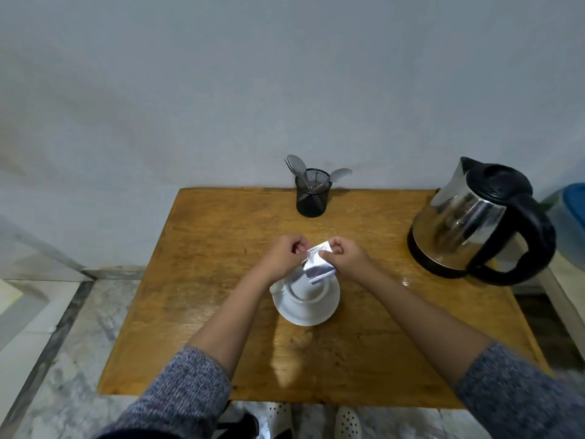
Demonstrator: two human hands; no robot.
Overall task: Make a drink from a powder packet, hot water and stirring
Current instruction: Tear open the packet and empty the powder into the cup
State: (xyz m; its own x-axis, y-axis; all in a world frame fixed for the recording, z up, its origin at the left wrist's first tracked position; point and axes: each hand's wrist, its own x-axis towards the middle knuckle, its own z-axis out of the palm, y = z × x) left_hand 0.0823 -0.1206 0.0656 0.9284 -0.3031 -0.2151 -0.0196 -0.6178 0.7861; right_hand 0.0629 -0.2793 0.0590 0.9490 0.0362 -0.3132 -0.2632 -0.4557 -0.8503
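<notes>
A small silver powder packet (318,264) is held over a white cup (305,285) that stands on a white saucer (308,312) in the middle of the wooden table (221,280). My left hand (285,255) pinches the packet's top left corner. My right hand (346,256) pinches its top right edge. The packet hangs down over the cup's mouth and hides part of the rim. A steel electric kettle (474,223) with a black lid and handle stands at the right of the table. Spoons (297,167) stand in a black mesh holder (311,198) at the back.
A pale wall rises right behind the table. A blue-lidded container (573,210) sits past the kettle at the right edge. Marble floor lies to the left and below, and my white shoes (346,423) show under the table's front edge.
</notes>
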